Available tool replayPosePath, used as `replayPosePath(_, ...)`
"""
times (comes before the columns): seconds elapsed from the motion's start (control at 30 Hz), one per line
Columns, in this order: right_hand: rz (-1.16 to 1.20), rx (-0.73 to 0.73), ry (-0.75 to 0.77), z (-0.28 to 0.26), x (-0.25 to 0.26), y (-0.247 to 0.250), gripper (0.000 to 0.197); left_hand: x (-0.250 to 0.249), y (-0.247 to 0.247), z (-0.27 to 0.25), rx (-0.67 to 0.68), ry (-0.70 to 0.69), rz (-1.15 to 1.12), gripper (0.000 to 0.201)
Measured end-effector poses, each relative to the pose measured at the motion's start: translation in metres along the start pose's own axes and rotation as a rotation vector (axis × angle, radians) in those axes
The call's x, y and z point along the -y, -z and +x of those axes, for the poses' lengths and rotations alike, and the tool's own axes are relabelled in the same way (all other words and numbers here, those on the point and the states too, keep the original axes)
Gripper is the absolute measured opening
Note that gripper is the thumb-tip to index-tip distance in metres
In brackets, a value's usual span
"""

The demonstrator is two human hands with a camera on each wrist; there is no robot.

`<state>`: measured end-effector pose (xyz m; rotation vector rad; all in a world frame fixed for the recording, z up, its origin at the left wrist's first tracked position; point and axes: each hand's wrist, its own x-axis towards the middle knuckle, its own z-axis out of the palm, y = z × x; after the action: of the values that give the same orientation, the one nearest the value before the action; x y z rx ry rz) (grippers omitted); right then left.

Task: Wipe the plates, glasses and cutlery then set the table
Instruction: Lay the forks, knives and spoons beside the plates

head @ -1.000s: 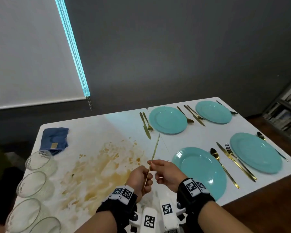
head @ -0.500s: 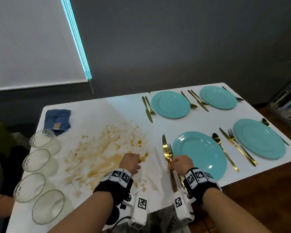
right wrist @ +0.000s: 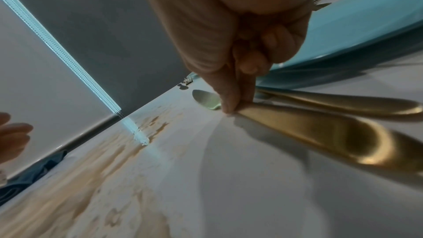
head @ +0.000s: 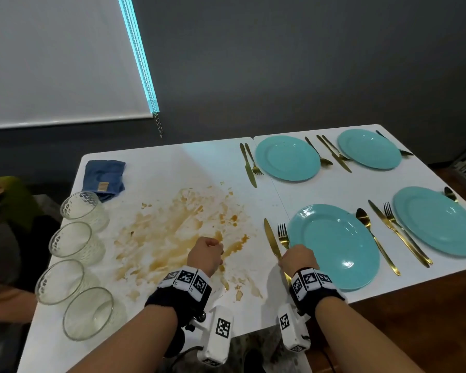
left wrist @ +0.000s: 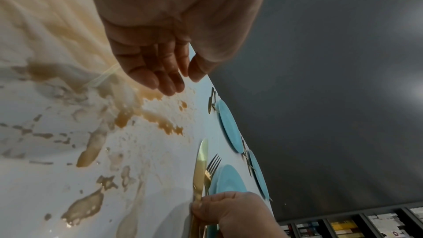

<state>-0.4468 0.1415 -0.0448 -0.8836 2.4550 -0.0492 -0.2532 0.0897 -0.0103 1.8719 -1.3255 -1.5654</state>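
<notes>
A gold knife (head: 271,236) lies flat on the white table (head: 320,189), just left of a gold fork (head: 282,234) and the near teal plate (head: 334,246). My right hand (head: 296,258) pinches the knife's handle (right wrist: 320,133) between thumb and forefinger, low against the tabletop; the fork's handle (right wrist: 343,102) lies alongside. My left hand (head: 206,253) hovers over the brown smear with its fingers (left wrist: 169,79) loosely curled and nothing in them. The left wrist view also shows the knife (left wrist: 201,162), the fork (left wrist: 211,167) and my right hand (left wrist: 228,209).
Several clear glasses (head: 76,208) stand along the table's left edge. A folded blue cloth (head: 104,176) lies at the back left. A wide brown smear (head: 178,232) covers the middle. Three more teal plates (head: 287,157) with gold cutlery sit at the right.
A second ago both hands held the knife upright in the air. It now lies beside the fork under my right hand; my left hand has let go and moved left.
</notes>
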Motion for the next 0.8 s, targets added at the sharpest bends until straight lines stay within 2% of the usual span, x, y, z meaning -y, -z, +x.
replayPosePath(0.3,-0.09,-0.098,0.036,-0.007,0.0,-0.006,0.014,0.0,0.004,0.004,0.001,-0.02,0.049,0.01)
replayPosePath(0.8,-0.114,-0.111,0.019,-0.013,0.003,-0.007,0.018,-0.004,0.01,0.008,0.033,-0.047,0.128,0.011)
